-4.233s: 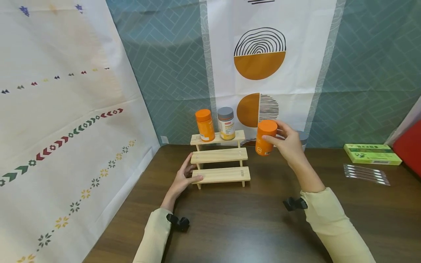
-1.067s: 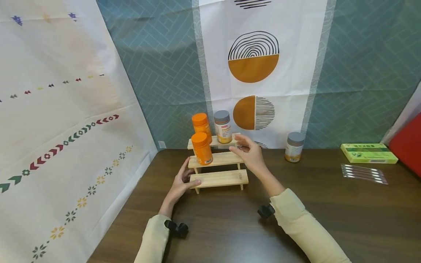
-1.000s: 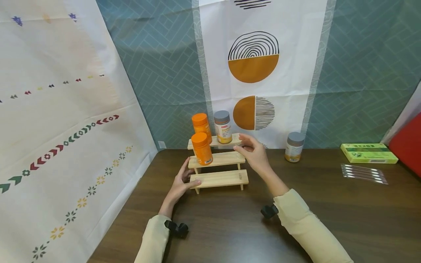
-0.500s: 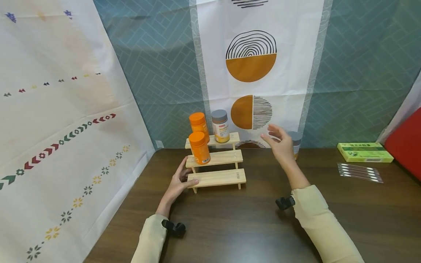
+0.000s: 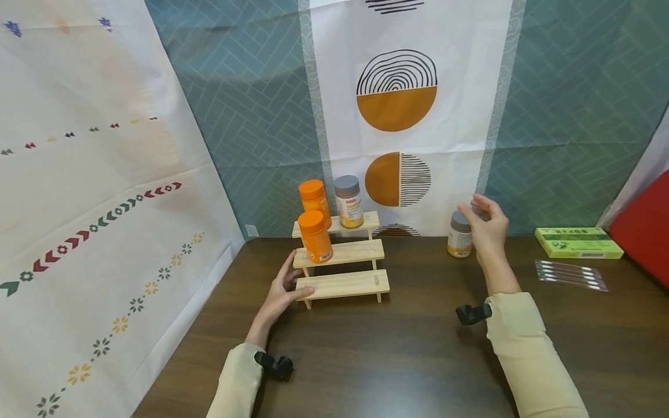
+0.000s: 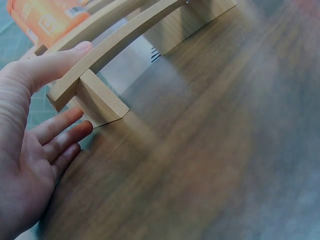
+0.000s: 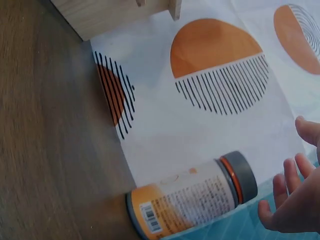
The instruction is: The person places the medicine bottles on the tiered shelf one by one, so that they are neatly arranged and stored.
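My left hand (image 5: 279, 293) holds the left end of a small three-step wooden display shelf (image 5: 345, 283), its thumb laid over the lowest step. In the left wrist view the other fingers (image 6: 65, 132) reach beside the step's leg. On the middle step stands an orange bottle (image 5: 316, 238); behind it on the top step are another orange bottle (image 5: 313, 197) and a grey-capped bottle (image 5: 349, 203). My right hand (image 5: 489, 229), fingers spread and holding nothing, is beside a second grey-capped bottle (image 5: 460, 238) on the table, fingertips near its cap (image 7: 240, 175).
A green and yellow box (image 5: 578, 242) lies at the back right, with a clear packet of cotton swabs (image 5: 571, 275) in front of it. Something red (image 5: 645, 223) stands at the right edge. Patterned cloths hang behind and left of the brown table (image 5: 397, 348).
The orange bottle that my right hand carried now stands on the middle step. That hand has let go and moved right to the grey-capped bottle. My left hand has stayed at the shelf.
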The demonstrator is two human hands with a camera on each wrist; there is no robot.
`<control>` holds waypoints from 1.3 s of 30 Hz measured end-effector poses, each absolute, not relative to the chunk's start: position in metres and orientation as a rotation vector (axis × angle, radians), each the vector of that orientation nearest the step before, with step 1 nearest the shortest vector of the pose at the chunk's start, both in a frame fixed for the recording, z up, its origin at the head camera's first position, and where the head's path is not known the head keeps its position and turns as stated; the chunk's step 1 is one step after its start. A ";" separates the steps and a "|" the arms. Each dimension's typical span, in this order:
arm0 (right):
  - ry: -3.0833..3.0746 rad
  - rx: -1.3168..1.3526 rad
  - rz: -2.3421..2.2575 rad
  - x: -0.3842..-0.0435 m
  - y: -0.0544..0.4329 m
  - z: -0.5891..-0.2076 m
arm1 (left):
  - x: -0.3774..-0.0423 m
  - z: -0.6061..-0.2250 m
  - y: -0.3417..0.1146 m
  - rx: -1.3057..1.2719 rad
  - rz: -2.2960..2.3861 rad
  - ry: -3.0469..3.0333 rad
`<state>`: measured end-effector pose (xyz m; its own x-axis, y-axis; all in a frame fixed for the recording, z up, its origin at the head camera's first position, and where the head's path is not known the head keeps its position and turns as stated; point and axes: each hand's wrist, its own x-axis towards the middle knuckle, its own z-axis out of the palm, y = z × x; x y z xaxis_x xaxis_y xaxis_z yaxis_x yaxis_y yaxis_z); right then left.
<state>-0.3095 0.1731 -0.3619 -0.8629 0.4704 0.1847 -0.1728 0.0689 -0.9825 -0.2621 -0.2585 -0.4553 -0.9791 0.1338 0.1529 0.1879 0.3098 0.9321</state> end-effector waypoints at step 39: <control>-2.252 -0.307 1.881 -0.323 0.193 -0.402 | -0.263 -0.455 -0.260 -0.324 -1.817 -2.508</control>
